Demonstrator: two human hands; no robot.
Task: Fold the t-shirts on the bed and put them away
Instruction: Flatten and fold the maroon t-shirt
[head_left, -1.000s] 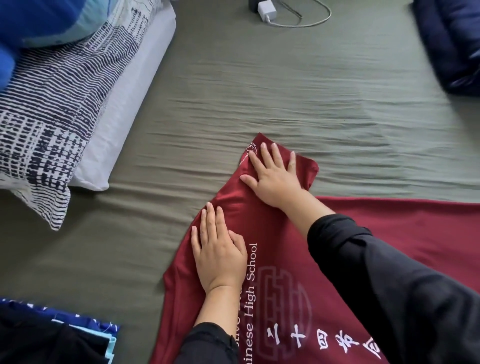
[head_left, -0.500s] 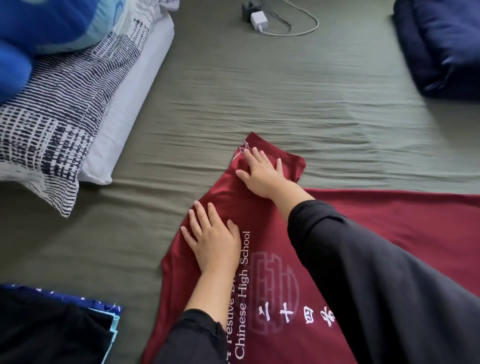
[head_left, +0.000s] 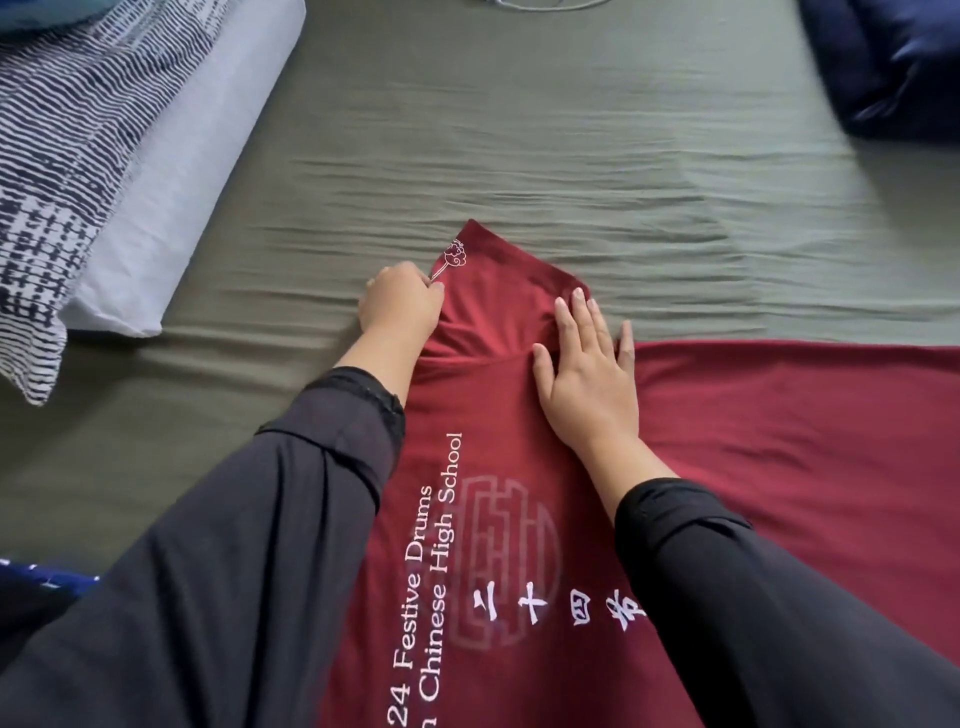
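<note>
The red t-shirt (head_left: 597, 519) is spread on the bed (head_left: 519, 130). Its sleeve (head_left: 498, 291) edge is pinched by the left hand (head_left: 402, 306); the right hand (head_left: 587, 374) is pressed flat, fingers (head_left: 576, 317) straight. The sleeve should be folded inward over that pressed line, kept taut.

Matt maroon cloth t-shirt (head_left: 779, 441), wrinkled olive cloth sheet (head_left: 519, 130)

Soft, even daylight, moderately bright; no glare. Shadows are faint, lying along the sheet (head_left: 545, 130) creases and beneath the hands. Wide-angle distortion bends the far pillow (head_left: 67, 156) at left. Focus is mildly soft throughout, with compression blur on the near sleeves (head_left: 234, 597).
</note>
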